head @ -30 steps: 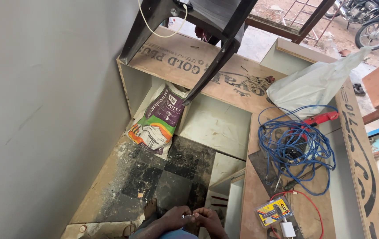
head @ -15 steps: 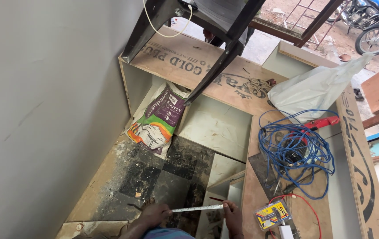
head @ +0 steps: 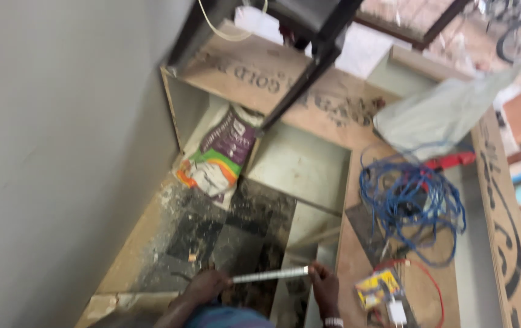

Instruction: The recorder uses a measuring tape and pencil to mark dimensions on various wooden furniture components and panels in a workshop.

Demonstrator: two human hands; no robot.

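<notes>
Your left hand (head: 209,284) is reaching forward low in view, its fingers curled shut around what it is gripping. Your right hand (head: 324,285) is pinching closed a short way to its right, knuckles up, with the wrist trailing below the fingers.

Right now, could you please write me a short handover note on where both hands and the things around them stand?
Left hand: fingers pinch one end of a tape measure.
Right hand: fingers pinch the other end; the tape is stretched roughly level between the hands, over the dusty floor.
Nearby: a colourful bag leans inside the open wooden cabinet; a coil of blue cable and a small yellow packet lie on the board to the right.
Done: tape pulled out and held taut.
Left: the picture is too blurred to show any reading or mark.
</notes>
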